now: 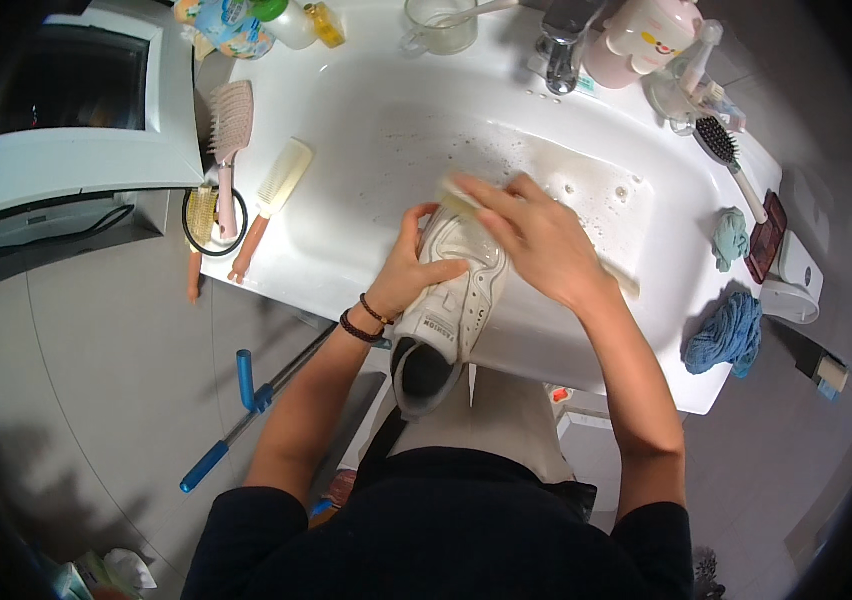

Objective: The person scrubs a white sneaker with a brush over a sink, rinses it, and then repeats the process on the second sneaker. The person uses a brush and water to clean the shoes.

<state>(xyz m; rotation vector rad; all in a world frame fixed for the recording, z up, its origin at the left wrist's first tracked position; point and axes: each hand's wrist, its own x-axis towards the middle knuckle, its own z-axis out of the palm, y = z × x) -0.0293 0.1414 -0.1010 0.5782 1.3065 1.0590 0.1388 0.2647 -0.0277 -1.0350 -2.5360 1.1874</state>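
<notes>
A white lace-up sneaker [447, 300], its laces out and its toe pointing away from me, is held over the front of a white washbasin [306, 247]. My left hand [426, 262] grips its side, with the thumb across the tongue area. Above the toe, my right hand [538, 232] holds a pale scrubbing brush [459, 196], blurred, against the shoe's front. Dirty, sudsy water [576, 180] lies in the basin beyond. A pale strip-like object [621, 279] shows partly behind my right wrist.
A pink hairbrush [231, 124] and a cream comb [285, 176] lie on the left rim. The faucet [562, 56], a glass mug [444, 34] and a pink dispenser [640, 45] stand at the back. A black-bristled hairbrush [722, 146] and a blue cloth [726, 335] are on the right.
</notes>
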